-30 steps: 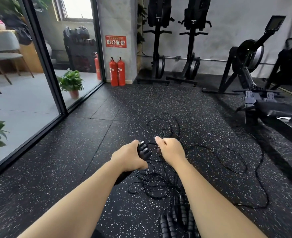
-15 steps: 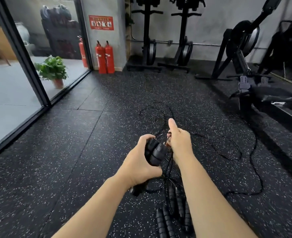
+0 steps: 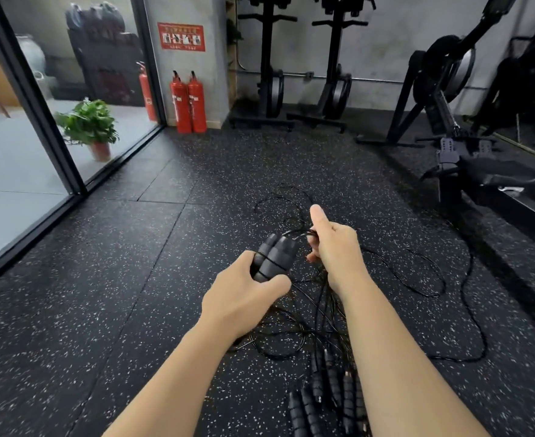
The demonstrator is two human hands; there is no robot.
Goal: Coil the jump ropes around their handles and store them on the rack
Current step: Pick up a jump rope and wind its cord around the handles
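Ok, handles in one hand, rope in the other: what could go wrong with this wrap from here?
1. The rope pinched by the right hand trails into the loose tangle on the floor, so pulling more turns could drag in a knot or another rope.
2. Only a few turns show on the paired handles gripped by the left hand; slack could let them slip off.

I count two hands: my left hand (image 3: 244, 298) grips two jump-rope handles (image 3: 274, 258) bundled side by side, and my right hand (image 3: 335, 247) pinches one black cord (image 3: 301, 232) leading off them. Below those held handles, on the floor, lies a cluster of at least five more loose handles (image 3: 326, 398) (the tangle hides the exact number). Far beyond the held handles I make out three red fire extinguishers (image 3: 188, 102), one potted plant (image 3: 89, 126), and two upright machines (image 3: 304, 64) against the wall.
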